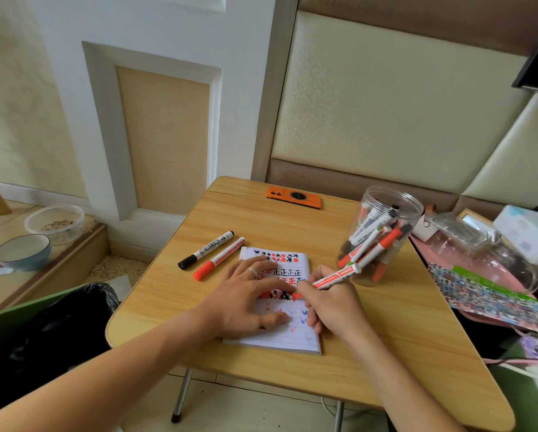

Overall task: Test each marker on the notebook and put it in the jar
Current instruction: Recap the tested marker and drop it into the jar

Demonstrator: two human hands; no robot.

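A small lined notebook lies open in the middle of the wooden table, covered in red, black and blue test marks. My left hand presses flat on its page, a ring on one finger. My right hand grips a red marker with its tip on the paper. A clear plastic jar holding several markers stands to the right of the notebook. A black marker and a red marker lie capped on the table, left of the notebook.
An orange phone lies at the table's far edge. Clutter with a patterned sheet and a glass jar fills the right side. A bin with a black bag stands at the left; bowls sit on the floor.
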